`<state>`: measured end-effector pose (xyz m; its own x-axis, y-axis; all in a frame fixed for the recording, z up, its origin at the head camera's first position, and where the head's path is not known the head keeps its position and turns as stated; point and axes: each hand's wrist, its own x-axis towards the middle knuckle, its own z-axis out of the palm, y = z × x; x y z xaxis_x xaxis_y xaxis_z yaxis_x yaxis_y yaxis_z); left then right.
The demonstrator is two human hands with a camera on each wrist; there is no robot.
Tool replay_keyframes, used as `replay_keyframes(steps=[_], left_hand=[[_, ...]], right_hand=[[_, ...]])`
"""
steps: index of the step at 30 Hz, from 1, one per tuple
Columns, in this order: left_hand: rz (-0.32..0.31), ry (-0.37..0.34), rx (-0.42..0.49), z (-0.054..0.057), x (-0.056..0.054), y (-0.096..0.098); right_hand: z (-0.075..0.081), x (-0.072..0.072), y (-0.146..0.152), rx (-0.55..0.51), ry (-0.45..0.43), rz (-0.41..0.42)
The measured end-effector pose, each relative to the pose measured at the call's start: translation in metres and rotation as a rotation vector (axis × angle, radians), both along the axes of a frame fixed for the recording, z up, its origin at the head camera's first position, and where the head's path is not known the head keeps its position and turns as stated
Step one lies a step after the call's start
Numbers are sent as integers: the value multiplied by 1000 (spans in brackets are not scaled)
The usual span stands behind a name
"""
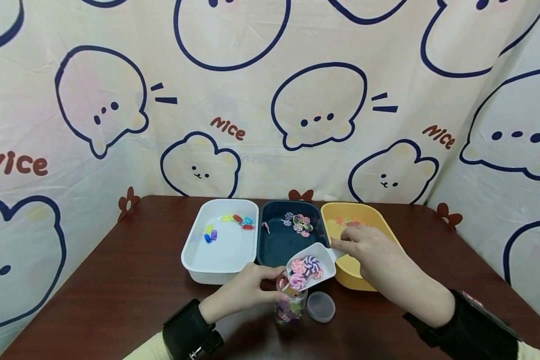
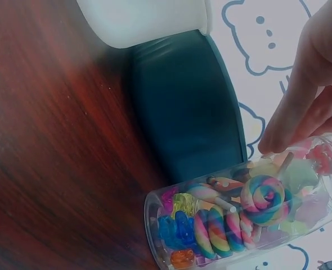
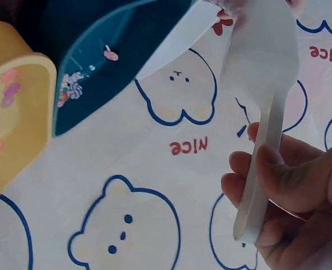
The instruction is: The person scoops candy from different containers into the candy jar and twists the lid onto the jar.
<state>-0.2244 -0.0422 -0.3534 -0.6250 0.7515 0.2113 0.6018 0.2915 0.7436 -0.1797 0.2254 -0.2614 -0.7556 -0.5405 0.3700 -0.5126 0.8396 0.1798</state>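
My right hand [image 1: 378, 257] grips the handle of a white scoop [image 3: 267, 124]. Several small swirl lollipop charms [image 1: 298, 268] in pink and purple lie in its bowl, which overlaps the mouth of a clear jar [image 1: 291, 309]. Thumb and fingers of my left hand [image 1: 245, 290] hold that jar near its top. Through the jar's wall, the left wrist view shows a rainbow swirl lollipop [image 2: 265, 199], blue bear-shaped pieces [image 2: 180, 228] and other colourful pieces. A round translucent lid [image 1: 321, 307] lies on the table beside the jar.
Behind the hands stand three trays: a white one [image 1: 220, 255] with several bright small pieces, a dark teal one [image 1: 274, 250] with lollipop charms, and a yellow one [image 1: 353, 272] with pinkish pieces. A patterned cloth [image 1: 256, 170] hangs behind the brown table [image 1: 130, 280].
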Motion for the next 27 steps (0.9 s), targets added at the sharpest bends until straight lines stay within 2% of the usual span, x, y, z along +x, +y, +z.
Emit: replay_keyframes(steps=[5,9,13,16,20,27], left_hand=[[12,2,-3,0,0,1],[8,0,1,1,0,1],[11,11,-15,1,1,1],[15,36,-47,3,1,1],[10,56,-73,5,2,2],[11,24,-63,6,2,2]], right_hand=[[1,0,-1,19,-4,-10],[2,-3,4,-4,-47,3],[3,-6,14,-65,-132,-8],[1,-8,23,-115,-228,-52],[-2,-10,30,-154,-308,-88],[-5,-12,29,-203,-313,-77]])
